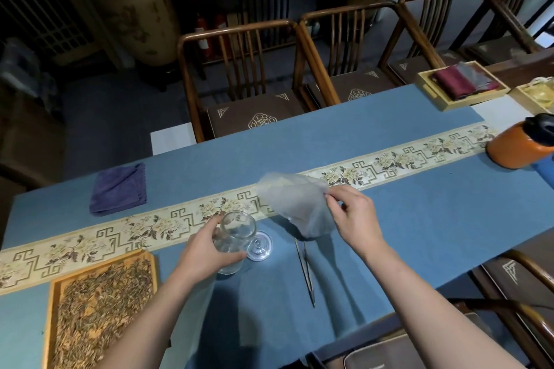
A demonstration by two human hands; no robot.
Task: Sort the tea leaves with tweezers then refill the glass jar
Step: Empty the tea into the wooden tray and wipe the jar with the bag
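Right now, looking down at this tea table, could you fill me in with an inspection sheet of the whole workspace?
Surface: blue table cloth with a cream patterned runner.
Job's things: clear glass jar, empty; round glass lid beside it; slim metal tweezers lying flat; wooden tray of loose tea leaves.
Clutter: folded purple towel, orange bottle, wooden tray of folded cloths.
Grips: left hand holds the jar; right hand pinches a thin clear plastic bag.
Cables: nothing seen.
Surroundings: wooden chairs, large ceramic urn.
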